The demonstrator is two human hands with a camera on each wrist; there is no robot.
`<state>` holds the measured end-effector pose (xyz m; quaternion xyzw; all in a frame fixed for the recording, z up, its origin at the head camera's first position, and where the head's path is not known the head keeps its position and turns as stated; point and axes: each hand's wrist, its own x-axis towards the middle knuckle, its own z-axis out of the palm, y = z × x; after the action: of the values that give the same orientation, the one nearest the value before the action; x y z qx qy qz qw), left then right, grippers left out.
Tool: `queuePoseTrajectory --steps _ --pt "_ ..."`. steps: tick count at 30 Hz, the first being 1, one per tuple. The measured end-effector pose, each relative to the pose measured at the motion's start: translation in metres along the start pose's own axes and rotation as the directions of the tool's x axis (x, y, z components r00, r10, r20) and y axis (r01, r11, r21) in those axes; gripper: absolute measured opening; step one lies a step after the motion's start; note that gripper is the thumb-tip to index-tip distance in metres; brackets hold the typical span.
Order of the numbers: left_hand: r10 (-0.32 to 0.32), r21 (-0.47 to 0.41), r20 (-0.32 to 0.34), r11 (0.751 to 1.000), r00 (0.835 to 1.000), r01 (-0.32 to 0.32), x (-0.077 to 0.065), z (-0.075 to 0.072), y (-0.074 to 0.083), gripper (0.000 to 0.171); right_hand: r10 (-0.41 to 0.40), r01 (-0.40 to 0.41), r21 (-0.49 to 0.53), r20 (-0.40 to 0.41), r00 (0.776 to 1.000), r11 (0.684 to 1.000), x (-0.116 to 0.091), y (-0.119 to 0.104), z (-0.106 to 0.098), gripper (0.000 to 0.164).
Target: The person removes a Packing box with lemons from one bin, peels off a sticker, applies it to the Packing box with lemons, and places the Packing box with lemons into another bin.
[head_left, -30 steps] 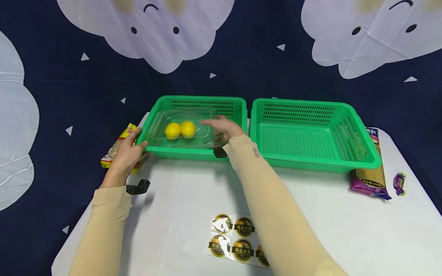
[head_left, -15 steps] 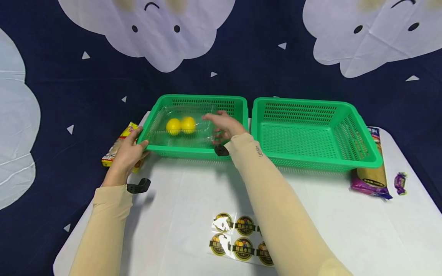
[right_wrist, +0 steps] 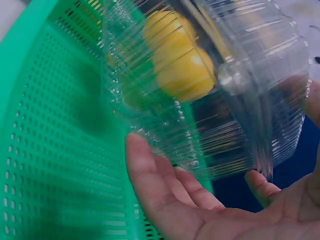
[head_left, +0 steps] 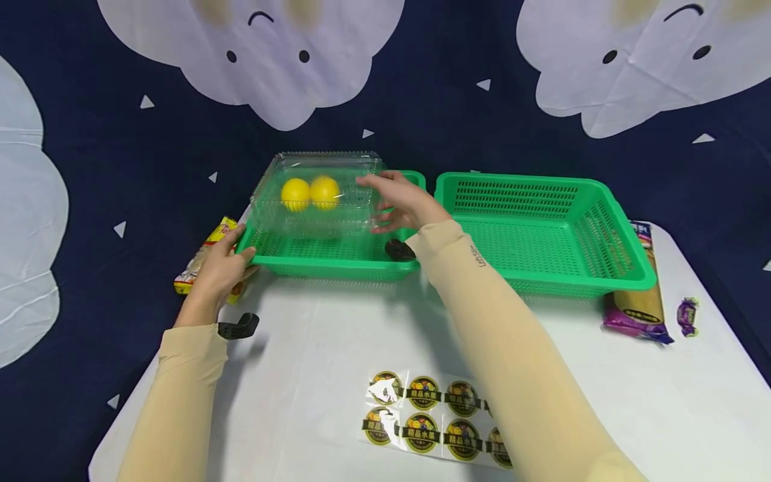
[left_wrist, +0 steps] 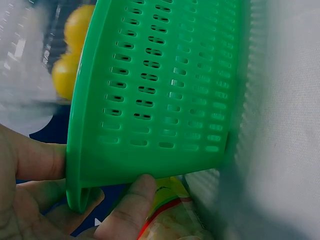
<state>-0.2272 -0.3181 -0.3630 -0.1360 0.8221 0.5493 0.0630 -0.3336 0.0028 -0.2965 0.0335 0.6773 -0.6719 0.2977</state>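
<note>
In the head view a clear plastic clamshell box [head_left: 352, 191] is raised above the left green basket [head_left: 331, 267], tilted. Two round yellow fruits [head_left: 310, 193] show through its walls. My right hand [head_left: 409, 203] holds the box at its right end; in the right wrist view several fingertips [right_wrist: 137, 145] touch its ribbed plastic [right_wrist: 210, 167]. With thumb and fingers my left hand [head_left: 218, 273] grips the near left corner of the basket. The left wrist view shows the thumb [left_wrist: 42, 161] on the rim and fingers under it.
Beside the left basket stands a second green basket [head_left: 542, 282]. A yellow-and-red food packet [head_left: 201, 258] lies by my left hand. On the right are a purple-ended packet [head_left: 640, 314] and a wrapped purple candy [head_left: 687, 316]. A sheet of round stickers [head_left: 421, 432] lies in front.
The clamshell box with the yellow fruits has risen from inside the left basket to above its rim. My right hand has gone up with it; my left hand stays on the corner.
</note>
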Motion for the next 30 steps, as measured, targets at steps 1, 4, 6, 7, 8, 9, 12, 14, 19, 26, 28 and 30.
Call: queuePoseTrajectory --steps 1,4,6,7,8,9,12,14,19,26,28,30 --pt "-0.003 0.0 0.001 1.0 1.0 0.003 0.0 0.0 0.0 0.069 -0.01 0.01 -0.001 0.002 1.0 1.0 -0.004 -0.002 -0.002 0.083" --pt "-0.009 -0.003 0.002 1.0 1.0 0.009 0.001 0.001 0.0 0.07 -0.037 0.037 0.002 0.007 0.999 0.999 -0.015 -0.009 -0.009 0.082" --pt "-0.009 -0.007 0.004 1.0 1.0 0.009 0.001 0.001 0.0 0.07 -0.059 0.058 0.016 0.013 0.998 0.998 -0.023 -0.014 -0.014 0.083" --pt "-0.01 -0.009 0.005 1.0 1.0 0.01 0.001 0.001 0.0 0.07 -0.071 0.071 0.023 0.015 0.997 0.997 -0.028 -0.016 -0.016 0.083" --pt "-0.011 -0.009 0.007 1.0 1.0 0.011 0.001 0.001 0.001 0.07 -0.082 0.082 0.027 0.018 0.996 0.996 -0.033 -0.018 -0.019 0.082" --pt "-0.011 -0.009 0.008 1.0 1.0 0.011 0.0 0.002 0.001 0.07 -0.092 0.092 0.032 0.021 0.996 0.995 -0.037 -0.019 -0.021 0.081" --pt "-0.009 -0.004 0.007 1.0 1.0 0.009 0.0 0.002 0.001 0.07 -0.12 0.12 0.02 0.024 0.992 0.993 -0.052 -0.024 -0.029 0.08" --pt "-0.006 -0.001 0.006 1.0 1.0 0.006 -0.001 0.002 0.001 0.069 -0.131 0.131 -0.004 0.024 0.991 0.991 -0.063 -0.026 -0.034 0.08" --pt "-0.001 0.003 0.001 1.0 1.0 0.001 -0.001 0.003 0.0 0.069 -0.156 0.157 -0.077 0.025 0.987 0.984 -0.087 -0.027 -0.045 0.084" --pt "0.014 0.004 -0.001 1.0 1.0 -0.014 -0.004 0.004 0.0 0.069 -0.156 0.153 -0.159 -0.003 0.988 0.975 -0.118 -0.017 -0.06 0.087" --pt "0.015 0.009 0.001 1.0 1.0 -0.015 -0.005 0.004 0.001 0.068 -0.157 0.154 -0.179 -0.005 0.988 0.972 -0.127 -0.012 -0.066 0.087" --pt "0.018 0.015 0.003 1.0 1.0 -0.018 -0.006 0.003 0.002 0.068 -0.157 0.153 -0.194 -0.004 0.988 0.969 -0.135 -0.006 -0.072 0.085"
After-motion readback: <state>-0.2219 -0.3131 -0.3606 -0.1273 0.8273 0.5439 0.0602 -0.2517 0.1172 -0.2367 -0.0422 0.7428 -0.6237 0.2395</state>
